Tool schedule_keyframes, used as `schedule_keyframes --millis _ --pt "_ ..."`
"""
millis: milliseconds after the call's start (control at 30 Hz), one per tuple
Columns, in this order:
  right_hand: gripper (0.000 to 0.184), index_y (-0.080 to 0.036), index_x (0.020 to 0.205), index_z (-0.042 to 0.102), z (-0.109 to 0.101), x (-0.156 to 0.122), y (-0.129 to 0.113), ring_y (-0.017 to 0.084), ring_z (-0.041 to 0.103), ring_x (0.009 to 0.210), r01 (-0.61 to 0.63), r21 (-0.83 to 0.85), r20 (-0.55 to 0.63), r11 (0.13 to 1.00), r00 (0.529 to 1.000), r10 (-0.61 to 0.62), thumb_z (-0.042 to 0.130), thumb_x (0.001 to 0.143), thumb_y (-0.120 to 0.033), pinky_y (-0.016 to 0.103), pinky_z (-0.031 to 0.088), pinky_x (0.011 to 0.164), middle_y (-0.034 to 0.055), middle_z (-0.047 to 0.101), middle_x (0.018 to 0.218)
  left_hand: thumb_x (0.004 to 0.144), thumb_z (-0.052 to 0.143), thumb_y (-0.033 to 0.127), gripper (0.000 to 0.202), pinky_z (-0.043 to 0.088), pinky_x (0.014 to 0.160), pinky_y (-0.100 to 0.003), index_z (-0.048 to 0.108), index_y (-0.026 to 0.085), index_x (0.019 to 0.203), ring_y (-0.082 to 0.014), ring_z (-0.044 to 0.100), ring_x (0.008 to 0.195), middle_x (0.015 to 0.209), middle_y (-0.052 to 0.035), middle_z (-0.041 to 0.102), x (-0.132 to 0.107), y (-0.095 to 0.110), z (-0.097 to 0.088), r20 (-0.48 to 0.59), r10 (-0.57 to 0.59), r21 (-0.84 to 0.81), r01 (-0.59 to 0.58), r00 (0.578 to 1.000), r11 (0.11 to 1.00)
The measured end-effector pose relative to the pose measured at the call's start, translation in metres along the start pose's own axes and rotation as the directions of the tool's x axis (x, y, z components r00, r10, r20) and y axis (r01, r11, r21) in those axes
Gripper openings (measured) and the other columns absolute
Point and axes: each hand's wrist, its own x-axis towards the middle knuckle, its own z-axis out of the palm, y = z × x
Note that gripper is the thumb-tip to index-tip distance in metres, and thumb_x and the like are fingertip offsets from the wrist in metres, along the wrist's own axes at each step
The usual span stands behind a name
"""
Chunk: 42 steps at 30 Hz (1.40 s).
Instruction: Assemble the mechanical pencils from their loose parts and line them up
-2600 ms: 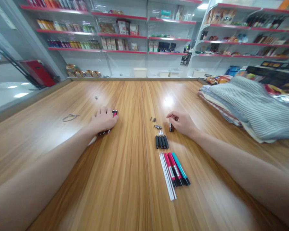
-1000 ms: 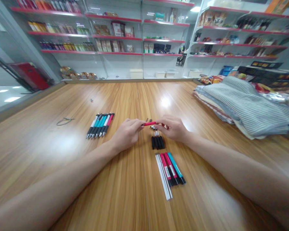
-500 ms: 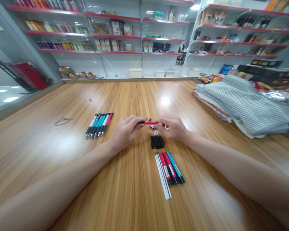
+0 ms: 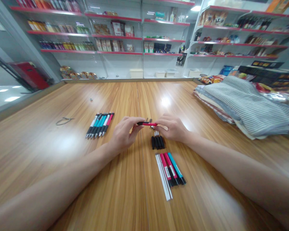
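Observation:
My left hand (image 4: 124, 132) pinches the black end of a pink pen barrel (image 4: 149, 124), held level above the wooden table. The barrel's other end is pinched by my right hand (image 4: 171, 127). Below my right hand lie several black grips (image 4: 158, 142), with small white and metal pen parts (image 4: 156, 132) just beyond them. Nearer me are white ink refills (image 4: 162, 176), two pink barrels (image 4: 169, 168) and a teal barrel (image 4: 177, 168), side by side. Left of my left hand, a row of whole pens (image 4: 100, 125) lies slanted.
A twisted grey-green cord (image 4: 64, 121) and a small metal piece (image 4: 91, 100) lie on the table's left (image 4: 38, 150). Folded striped cloths (image 4: 248, 106) are piled at the right, beside black boxes (image 4: 272, 75). Stocked shelves (image 4: 118, 37) stand behind the far edge.
My left fingers have shifted slightly back along the pen barrel, so more of its black end shows. Both hands still hold it; the laid-out parts stay put.

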Motion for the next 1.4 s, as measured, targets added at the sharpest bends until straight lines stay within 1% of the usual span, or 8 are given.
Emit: schedule_keyframes --millis 100,233,400,667,800,1167,1300,1400 --pt "0.018 -0.017 0.098 0.068 0.001 0.000 0.001 0.017 0.057 0.079 0.037 0.005 0.028 0.999 0.999 -0.037 0.056 0.092 -0.030 0.031 0.042 0.071 0.0064 0.068 0.086 0.088 0.063 0.019 0.023 0.050 0.075 -0.025 0.059 0.018 0.110 -0.0129 0.061 0.078 0.089 -0.0034 0.068 0.002 0.004 -0.001 0.000 0.049 -0.045 -0.049 0.999 0.998" --pt "0.018 -0.017 0.099 0.067 0.000 0.001 -0.001 0.017 0.055 0.079 0.067 0.005 0.042 0.998 0.997 -0.067 0.055 0.093 -0.029 0.031 0.041 0.071 0.0065 0.068 0.087 0.087 0.064 0.023 0.019 0.048 0.071 -0.025 0.059 0.018 0.105 -0.0126 0.060 0.074 0.085 -0.0035 0.066 0.002 0.005 -0.002 -0.016 0.043 -0.044 -0.044 0.999 0.998" --pt "0.019 -0.016 0.095 0.066 0.001 0.001 -0.001 0.017 0.053 0.076 0.056 -0.013 0.037 0.998 0.998 -0.055 0.053 0.094 -0.030 0.031 0.040 0.069 0.0065 0.066 0.083 0.089 0.061 0.029 0.013 0.044 0.066 -0.026 0.058 0.017 0.089 -0.0130 0.056 0.070 0.077 -0.0028 0.060 0.002 -0.002 0.000 -0.011 -0.074 0.019 0.074 0.997 0.997" --pt "0.020 -0.014 0.093 0.065 0.001 0.001 0.000 0.016 0.050 0.071 0.052 -0.046 0.006 0.998 0.999 -0.051 0.049 0.096 -0.027 0.031 0.038 0.067 0.0059 0.063 0.076 0.095 0.050 0.033 0.024 0.036 0.057 -0.024 0.054 0.016 0.078 -0.0114 0.049 0.060 0.065 0.0003 0.053 0.002 -0.003 -0.001 0.150 -0.227 0.072 0.219 0.962 0.973" --pt "0.020 -0.014 0.094 0.064 0.001 0.000 0.001 0.017 0.051 0.072 0.042 -0.040 0.001 0.998 0.999 -0.042 0.049 0.096 -0.027 0.030 0.038 0.067 0.0061 0.064 0.078 0.095 0.049 0.032 0.024 0.031 0.052 -0.023 0.053 0.016 0.079 -0.0093 0.044 0.054 0.062 0.0017 0.050 0.003 -0.001 -0.002 0.176 -0.238 0.068 0.229 0.955 0.971" --pt "0.019 -0.015 0.092 0.064 0.002 -0.001 0.003 0.016 0.053 0.074 0.039 -0.005 -0.006 0.999 0.999 -0.039 0.052 0.095 -0.028 0.030 0.040 0.068 0.0065 0.065 0.081 0.094 0.051 0.030 0.019 0.032 0.053 -0.024 0.055 0.016 0.082 -0.0107 0.046 0.058 0.066 0.0003 0.051 0.001 -0.003 -0.003 0.196 -0.228 0.059 0.221 0.954 0.974" --pt "0.019 -0.015 0.093 0.064 0.002 -0.001 0.003 0.016 0.053 0.075 0.035 0.002 0.001 0.999 0.999 -0.035 0.051 0.095 -0.028 0.030 0.040 0.068 0.0065 0.065 0.081 0.095 0.050 0.030 0.019 0.034 0.055 -0.025 0.056 0.016 0.084 -0.0117 0.048 0.061 0.068 -0.0007 0.053 0.002 -0.004 -0.003 0.212 -0.232 0.059 0.225 0.949 0.973" --pt "0.020 -0.014 0.091 0.064 0.002 -0.001 0.003 0.016 0.052 0.074 0.034 -0.007 0.007 0.999 0.999 -0.034 0.050 0.096 -0.028 0.030 0.039 0.067 0.0065 0.064 0.079 0.095 0.049 0.030 0.019 0.038 0.060 -0.025 0.060 0.015 0.089 -0.0128 0.052 0.068 0.075 -0.0029 0.057 0.002 -0.005 -0.002 0.226 -0.194 0.066 0.184 0.954 0.981"
